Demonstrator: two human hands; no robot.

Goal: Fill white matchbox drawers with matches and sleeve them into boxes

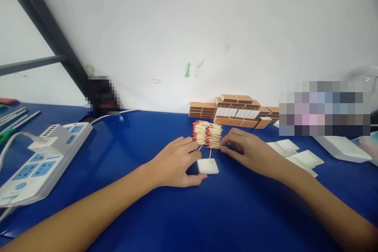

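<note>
Red-headed matches lie in a pile of two rows on the blue table. In front of them sits a small white matchbox tray, apparently with nothing in it. My left hand curls around the tray's left side, thumb at the front edge and index finger by the back corner. Its other fingers reach the pile's left edge. At the pile's right edge my right hand pinches match ends between thumb and index finger; how many is too small to tell. Two loose matches stick out behind the tray.
Matchboxes are stacked against the wall behind the pile. More white trays lie beyond my right forearm. A power strip with a white cable stands at the left. Green-handled sticks lie at the far left.
</note>
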